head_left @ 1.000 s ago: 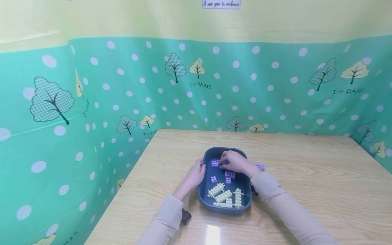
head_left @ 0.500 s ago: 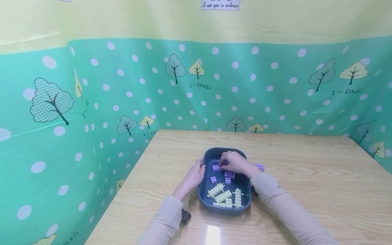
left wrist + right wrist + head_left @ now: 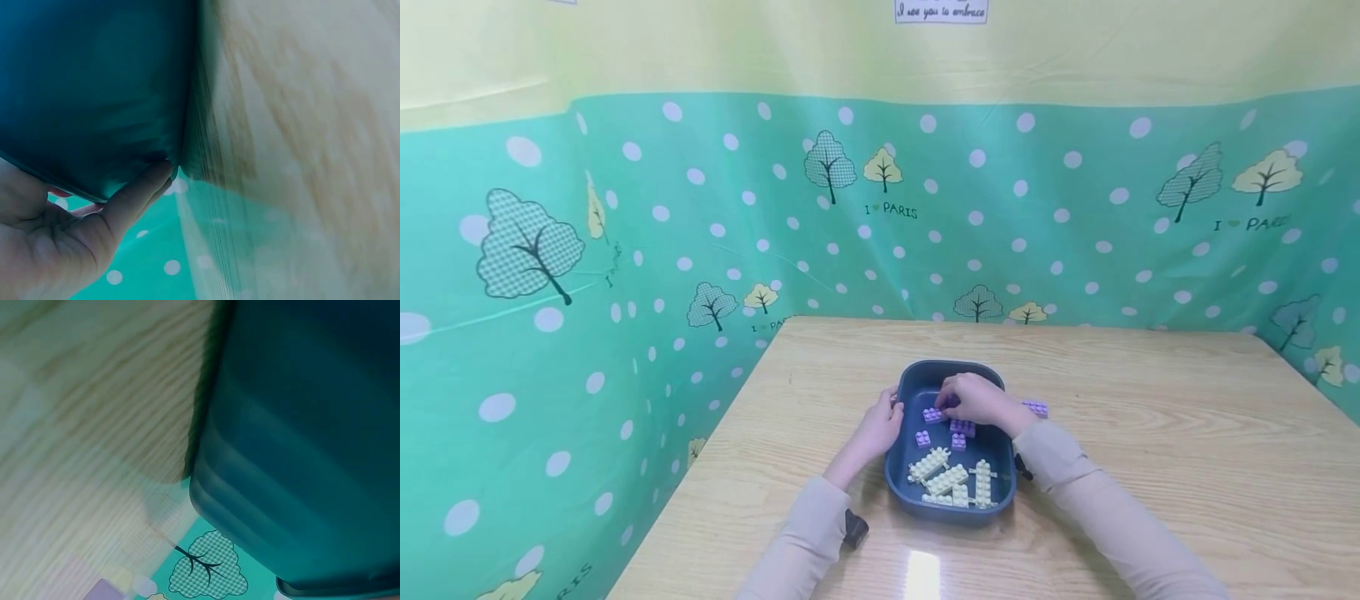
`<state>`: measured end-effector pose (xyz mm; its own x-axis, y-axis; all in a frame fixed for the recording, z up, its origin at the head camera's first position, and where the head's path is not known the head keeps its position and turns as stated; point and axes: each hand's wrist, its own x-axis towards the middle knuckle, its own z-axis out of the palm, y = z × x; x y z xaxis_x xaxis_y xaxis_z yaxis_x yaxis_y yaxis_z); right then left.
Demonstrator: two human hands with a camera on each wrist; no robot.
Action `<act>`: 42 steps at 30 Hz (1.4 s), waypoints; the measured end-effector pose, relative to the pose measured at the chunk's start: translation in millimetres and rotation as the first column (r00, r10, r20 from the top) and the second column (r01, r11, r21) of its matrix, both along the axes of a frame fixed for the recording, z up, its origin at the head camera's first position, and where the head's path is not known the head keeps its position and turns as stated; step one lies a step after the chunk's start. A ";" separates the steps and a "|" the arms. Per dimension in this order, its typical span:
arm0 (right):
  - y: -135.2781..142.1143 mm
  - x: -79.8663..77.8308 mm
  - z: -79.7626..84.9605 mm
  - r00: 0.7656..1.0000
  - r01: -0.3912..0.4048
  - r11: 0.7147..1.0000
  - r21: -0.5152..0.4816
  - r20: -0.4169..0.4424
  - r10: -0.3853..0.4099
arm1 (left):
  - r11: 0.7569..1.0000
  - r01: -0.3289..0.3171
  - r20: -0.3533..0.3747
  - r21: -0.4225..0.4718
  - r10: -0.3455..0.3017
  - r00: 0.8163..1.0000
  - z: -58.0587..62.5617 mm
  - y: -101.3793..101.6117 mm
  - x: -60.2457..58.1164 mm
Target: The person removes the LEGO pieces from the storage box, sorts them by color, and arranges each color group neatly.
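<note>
My left hand (image 3: 880, 425) holds the left rim of a dark blue plastic bin (image 3: 951, 514). In the left wrist view the thumb (image 3: 139, 194) lies along the bin's outer wall (image 3: 112, 94), with the other fingers behind the rim. Over the far half of the bin, my right hand (image 3: 977, 398) pinches a purple toy building brick (image 3: 933, 415), its right part hidden by the fingers. Close below lie another purple brick (image 3: 962, 428) and two small purple ones (image 3: 922, 438). Pale yellow pieces with wheel-like ends (image 3: 947, 481) gather in the near end.
A purple brick (image 3: 1036, 409) lies on the wooden table (image 3: 1150, 417) right of the bin, also showing as a purple block (image 3: 103, 592) in the right wrist view. A polka-dot curtain (image 3: 925, 217) hangs behind and to the left.
The purple brick at my right fingertips has slid toward the near side and slightly right within the bin. The right hand has shifted slightly nearer; the left hand stays put.
</note>
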<state>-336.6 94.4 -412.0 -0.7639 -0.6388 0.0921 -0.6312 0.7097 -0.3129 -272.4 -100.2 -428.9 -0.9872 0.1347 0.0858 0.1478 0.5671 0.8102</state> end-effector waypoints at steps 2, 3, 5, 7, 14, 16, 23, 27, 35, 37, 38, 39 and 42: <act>1.0 0.2 0.0 1.000 0.001 1.000 -0.018 0.029 0.000 | 1.000 0.000 0.002 0.001 0.000 1.000 0.0 0.5 0.2; 1.5 0.4 0.1 0.999 0.001 1.000 -0.026 0.040 0.000 | 1.000 0.000 0.001 0.003 0.000 1.000 0.1 0.8 0.6; 2.2 0.9 0.3 0.998 0.006 0.999 -0.034 0.056 -0.004 | 1.000 -0.001 0.001 0.003 0.001 1.000 0.2 1.2 0.9; 2.6 1.3 0.5 0.998 0.016 0.999 -0.031 0.067 -0.013 | 1.000 -0.001 0.001 0.002 0.001 1.000 0.4 1.7 1.1; 1.4 1.6 -0.2 0.994 0.056 0.998 0.000 0.091 -0.056 | 1.000 -0.001 -0.002 0.000 0.001 1.000 -0.4 2.0 0.3; 0.8 1.7 -0.1 0.994 0.063 0.998 0.007 0.092 -0.064 | 1.000 -0.001 -0.007 -0.004 0.001 1.000 -1.0 1.6 0.2; -0.1 1.7 1.7 0.988 0.086 0.996 0.007 0.131 -0.086 | 1.000 -0.002 -0.004 -0.001 0.002 1.000 0.5 1.1 1.4; -0.1 1.4 2.4 0.990 0.071 0.997 -0.012 0.123 -0.069 | 1.000 -0.006 -0.007 0.001 0.006 1.000 2.1 0.7 2.7; 1.0 0.2 4.1 0.999 0.018 0.995 -0.099 0.051 -0.013 | 1.000 -0.009 -0.013 0.000 0.009 1.000 2.1 0.2 1.9; 0.8 1.0 5.9 1.000 0.010 0.994 -0.110 0.028 -0.006 | 1.000 -0.010 -0.012 -0.002 0.009 1.000 2.2 0.3 1.5; 0.7 1.5 7.1 1.000 0.007 0.993 -0.116 0.017 -0.005 | 1.000 -0.009 -0.011 -0.001 0.009 1.000 2.1 0.3 1.1; 0.5 1.9 8.1 1.000 0.004 0.993 -0.119 0.004 -0.004 | 1.000 -0.012 -0.006 -0.002 0.012 1.000 1.9 0.2 0.6; -0.1 3.6 11.0 0.999 -0.012 0.992 -0.126 -0.037 0.008 | 1.000 -0.016 -0.006 -0.005 0.016 1.000 2.1 -0.2 -0.1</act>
